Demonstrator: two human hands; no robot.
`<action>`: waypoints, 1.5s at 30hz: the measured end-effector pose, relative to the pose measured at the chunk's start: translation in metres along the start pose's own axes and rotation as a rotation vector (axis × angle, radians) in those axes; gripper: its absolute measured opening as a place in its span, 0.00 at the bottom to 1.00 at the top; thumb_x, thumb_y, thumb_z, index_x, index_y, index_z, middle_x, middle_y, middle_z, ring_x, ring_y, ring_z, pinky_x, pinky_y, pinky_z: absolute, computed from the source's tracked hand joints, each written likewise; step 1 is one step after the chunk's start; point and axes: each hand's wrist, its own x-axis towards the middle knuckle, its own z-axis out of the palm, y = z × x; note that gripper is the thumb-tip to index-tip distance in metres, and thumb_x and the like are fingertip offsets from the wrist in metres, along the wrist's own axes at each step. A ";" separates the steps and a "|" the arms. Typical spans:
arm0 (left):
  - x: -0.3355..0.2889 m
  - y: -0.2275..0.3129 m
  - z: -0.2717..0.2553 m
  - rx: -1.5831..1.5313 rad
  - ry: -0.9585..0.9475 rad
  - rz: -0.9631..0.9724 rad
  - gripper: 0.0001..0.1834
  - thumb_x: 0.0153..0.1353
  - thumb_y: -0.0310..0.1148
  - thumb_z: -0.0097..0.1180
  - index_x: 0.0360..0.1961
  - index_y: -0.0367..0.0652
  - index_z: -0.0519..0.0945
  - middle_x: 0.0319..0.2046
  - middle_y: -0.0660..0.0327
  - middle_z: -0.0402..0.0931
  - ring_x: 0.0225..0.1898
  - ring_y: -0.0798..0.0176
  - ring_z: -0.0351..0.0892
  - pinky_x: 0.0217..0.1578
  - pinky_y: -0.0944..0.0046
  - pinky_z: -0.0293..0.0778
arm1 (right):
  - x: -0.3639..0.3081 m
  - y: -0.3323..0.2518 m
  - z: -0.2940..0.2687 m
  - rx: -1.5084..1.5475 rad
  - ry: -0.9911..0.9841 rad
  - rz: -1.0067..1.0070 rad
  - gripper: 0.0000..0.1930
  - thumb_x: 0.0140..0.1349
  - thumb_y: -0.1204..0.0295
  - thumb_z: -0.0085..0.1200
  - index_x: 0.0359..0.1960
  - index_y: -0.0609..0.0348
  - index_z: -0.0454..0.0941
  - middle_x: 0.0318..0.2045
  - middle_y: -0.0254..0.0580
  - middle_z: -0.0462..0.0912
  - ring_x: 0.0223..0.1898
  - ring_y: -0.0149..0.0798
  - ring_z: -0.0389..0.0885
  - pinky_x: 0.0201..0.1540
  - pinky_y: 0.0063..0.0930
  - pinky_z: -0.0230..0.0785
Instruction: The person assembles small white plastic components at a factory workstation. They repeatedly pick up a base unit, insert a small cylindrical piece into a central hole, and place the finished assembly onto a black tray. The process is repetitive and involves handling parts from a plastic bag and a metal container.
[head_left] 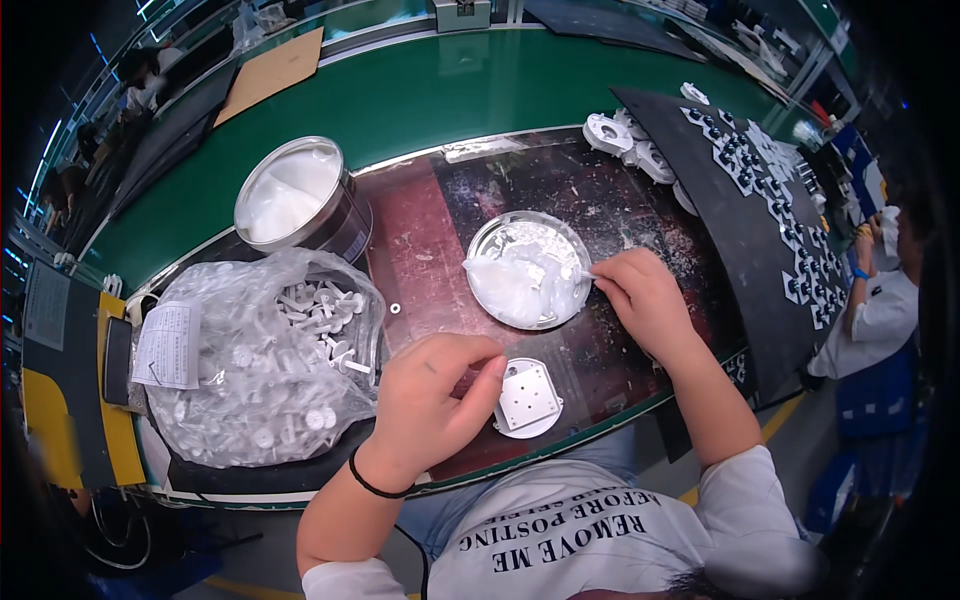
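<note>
My right hand (pixel 645 300) is closed in a pinch at the right rim of a round metal lid (pixel 486 238). Its fingertips hold a small, thin, pale piece whose kind I cannot make out, touching the white grease-like paste (pixel 530 280) heaped on the lid. My left hand (pixel 430 395), a black band round its wrist, has thumb and forefinger brought together. Whatever is between them, if anything, is too small to tell. Just right of those fingertips lies a white round housing (pixel 528 400) with a squarish plate and small dark holes.
Left are a clear bag (pixel 240 370) of white plastic parts and an open metal tin (pixel 350 225) of white paste. A small white ring (pixel 395 309) lies between. Rightward, a black board (pixel 720 210) carries rows of small parts beside white housings (pixel 630 140). A co-worker (pixel 880 300) sits far right.
</note>
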 end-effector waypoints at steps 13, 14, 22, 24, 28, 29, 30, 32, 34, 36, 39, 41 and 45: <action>0.001 0.000 0.001 0.014 0.001 0.016 0.05 0.50 0.26 0.61 0.30 0.40 0.80 0.25 0.58 0.78 0.25 0.56 0.77 0.26 0.62 0.71 | -0.002 0.000 -0.002 -0.029 -0.026 -0.037 0.07 0.52 0.77 0.57 0.34 0.59 0.78 0.31 0.41 0.78 0.37 0.46 0.75 0.43 0.36 0.67; 0.001 0.000 0.001 0.017 0.004 0.019 0.05 0.50 0.26 0.61 0.30 0.40 0.80 0.25 0.58 0.78 0.24 0.56 0.77 0.26 0.62 0.71 | -0.003 0.000 -0.001 -0.027 -0.026 -0.029 0.07 0.53 0.77 0.56 0.35 0.59 0.78 0.31 0.42 0.78 0.37 0.46 0.75 0.43 0.37 0.67; 0.001 -0.001 0.000 0.022 0.017 0.029 0.06 0.50 0.25 0.61 0.30 0.41 0.79 0.24 0.58 0.77 0.23 0.58 0.76 0.23 0.64 0.71 | -0.009 -0.001 -0.003 0.095 -0.030 0.127 0.09 0.59 0.77 0.50 0.40 0.62 0.77 0.34 0.47 0.77 0.39 0.48 0.75 0.44 0.36 0.67; 0.001 0.004 -0.003 0.017 -0.016 -0.029 0.05 0.50 0.23 0.60 0.30 0.38 0.79 0.26 0.57 0.78 0.26 0.58 0.77 0.28 0.65 0.71 | -0.010 -0.005 -0.006 0.234 -0.056 0.259 0.08 0.60 0.76 0.49 0.40 0.63 0.77 0.35 0.46 0.77 0.39 0.46 0.76 0.44 0.35 0.67; 0.002 0.006 -0.006 -0.004 -0.039 -0.082 0.05 0.50 0.22 0.59 0.30 0.37 0.79 0.26 0.56 0.78 0.27 0.59 0.78 0.30 0.66 0.71 | -0.021 -0.012 -0.009 0.621 -0.152 0.469 0.10 0.65 0.73 0.48 0.44 0.64 0.74 0.35 0.39 0.77 0.39 0.34 0.75 0.44 0.27 0.67; 0.002 0.006 -0.007 -0.003 -0.034 -0.084 0.05 0.50 0.23 0.59 0.30 0.37 0.79 0.26 0.56 0.78 0.27 0.59 0.78 0.30 0.66 0.71 | -0.025 -0.017 -0.009 0.802 -0.177 0.551 0.10 0.65 0.72 0.47 0.45 0.64 0.73 0.35 0.36 0.76 0.38 0.31 0.74 0.43 0.25 0.67; 0.002 0.006 -0.009 -0.001 -0.029 -0.086 0.05 0.50 0.23 0.59 0.31 0.37 0.79 0.27 0.56 0.79 0.28 0.60 0.78 0.30 0.66 0.72 | -0.027 -0.021 -0.009 0.984 -0.202 0.632 0.11 0.66 0.71 0.47 0.46 0.64 0.72 0.36 0.34 0.76 0.38 0.27 0.74 0.43 0.23 0.67; 0.003 0.005 -0.011 -0.006 -0.019 -0.093 0.05 0.51 0.23 0.58 0.31 0.37 0.79 0.27 0.56 0.79 0.28 0.60 0.78 0.31 0.66 0.72 | -0.030 -0.028 -0.011 1.087 -0.242 0.639 0.12 0.66 0.71 0.47 0.47 0.65 0.70 0.36 0.33 0.74 0.37 0.25 0.72 0.43 0.21 0.66; 0.003 0.004 -0.011 -0.020 -0.011 -0.104 0.05 0.51 0.23 0.58 0.31 0.37 0.79 0.27 0.56 0.79 0.28 0.60 0.78 0.31 0.66 0.72 | -0.032 -0.032 -0.010 1.172 -0.266 0.638 0.12 0.66 0.73 0.46 0.49 0.65 0.69 0.36 0.33 0.74 0.36 0.24 0.71 0.42 0.20 0.66; 0.003 0.001 -0.010 -0.002 -0.025 -0.068 0.05 0.51 0.23 0.58 0.31 0.37 0.79 0.27 0.56 0.79 0.28 0.60 0.78 0.31 0.66 0.72 | -0.031 -0.039 -0.008 1.188 -0.220 0.613 0.13 0.66 0.73 0.46 0.49 0.66 0.69 0.36 0.33 0.73 0.36 0.24 0.71 0.41 0.20 0.66; 0.003 0.001 -0.009 0.007 -0.040 -0.053 0.05 0.51 0.23 0.58 0.31 0.36 0.79 0.27 0.56 0.79 0.28 0.60 0.78 0.31 0.66 0.72 | -0.032 -0.036 -0.006 1.112 -0.184 0.555 0.13 0.65 0.73 0.48 0.48 0.68 0.71 0.36 0.35 0.74 0.36 0.26 0.72 0.41 0.21 0.67; 0.002 0.001 -0.009 0.010 -0.041 -0.062 0.05 0.51 0.23 0.58 0.31 0.36 0.79 0.27 0.56 0.79 0.28 0.60 0.78 0.31 0.67 0.72 | -0.029 -0.032 -0.007 0.906 -0.156 0.486 0.12 0.64 0.74 0.50 0.46 0.67 0.73 0.36 0.38 0.75 0.36 0.29 0.74 0.41 0.23 0.68; 0.002 0.002 -0.009 0.020 -0.041 -0.073 0.05 0.51 0.23 0.58 0.31 0.37 0.79 0.27 0.56 0.79 0.28 0.60 0.78 0.31 0.67 0.72 | -0.017 -0.023 -0.009 0.421 -0.066 0.356 0.08 0.59 0.76 0.53 0.40 0.64 0.77 0.35 0.42 0.77 0.36 0.38 0.77 0.39 0.27 0.69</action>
